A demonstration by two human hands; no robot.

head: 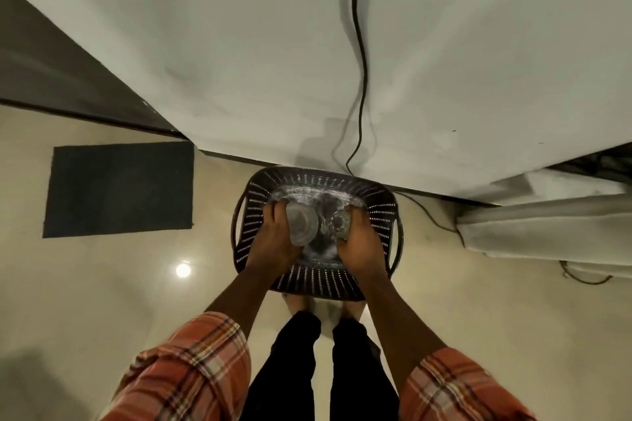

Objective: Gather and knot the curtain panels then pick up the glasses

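While a dark mat (119, 190) lies at the left on the floor, the left hand (277, 239) grips a wide clear glass (301, 227) inside the dark slotted basket (318, 287) — the right hand (360, 243) grips a smaller glass (340, 224) beside it; pale curtain folds (547, 225) are further right.

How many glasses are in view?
2. One glass is in the left hand, the other glass in the right hand, both over the dark basket. Hands may hide more.
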